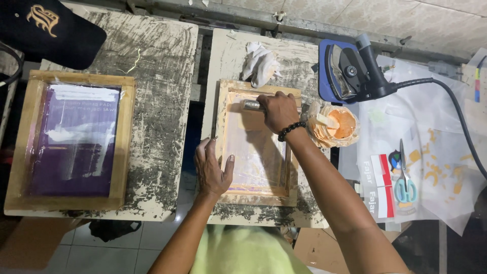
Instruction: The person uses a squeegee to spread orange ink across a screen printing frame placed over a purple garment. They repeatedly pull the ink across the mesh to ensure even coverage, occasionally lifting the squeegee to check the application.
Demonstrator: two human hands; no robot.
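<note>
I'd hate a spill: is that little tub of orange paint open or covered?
Open. The paint tub has no lid, its orange paint shows, and a pale stick stands in it, beside the right hand.

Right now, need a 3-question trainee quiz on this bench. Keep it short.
1. True or false: the right hand grips a squeegee inside the small wooden frame.
2. Where does the left hand rest? A) on the small frame's left edge B) on the scissors C) on the iron
3. What colour is the paste in the tub?

Key: 1 true; 2 A; 3 orange.
</note>
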